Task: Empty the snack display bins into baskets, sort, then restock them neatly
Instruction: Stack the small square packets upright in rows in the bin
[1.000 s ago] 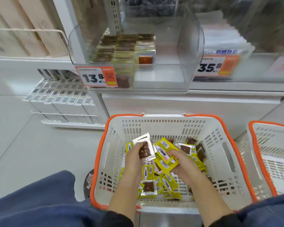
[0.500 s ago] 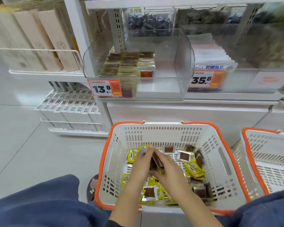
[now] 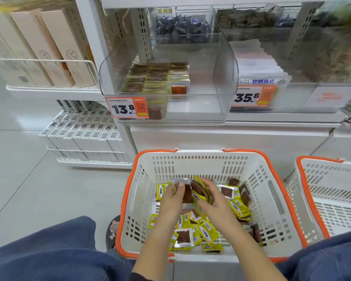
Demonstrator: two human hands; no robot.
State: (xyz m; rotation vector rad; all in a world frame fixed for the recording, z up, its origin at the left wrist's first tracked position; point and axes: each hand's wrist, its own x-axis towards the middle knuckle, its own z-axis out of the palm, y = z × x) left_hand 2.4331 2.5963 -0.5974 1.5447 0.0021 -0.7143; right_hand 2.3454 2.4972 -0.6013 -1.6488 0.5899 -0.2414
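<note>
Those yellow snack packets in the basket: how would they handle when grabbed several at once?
The snack packets look flat, glossy and probably light, so a stack likely slides apart. The left hand and right hand grip a fanned bunch; the film edges probably flex.

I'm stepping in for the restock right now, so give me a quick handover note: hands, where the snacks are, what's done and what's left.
Left hand: holds a small stack of packets above the basket.
Right hand: presses more packets against that stack.
Orange-rimmed basket: loose yellow packets lie unsorted on its bottom.
Clear bin with the 13.8 tag: neat rows fill its left part; the right part is bare.
Second basket at right: contents not visible.
Left: finish stacking, place in the bin, repeat.
</note>
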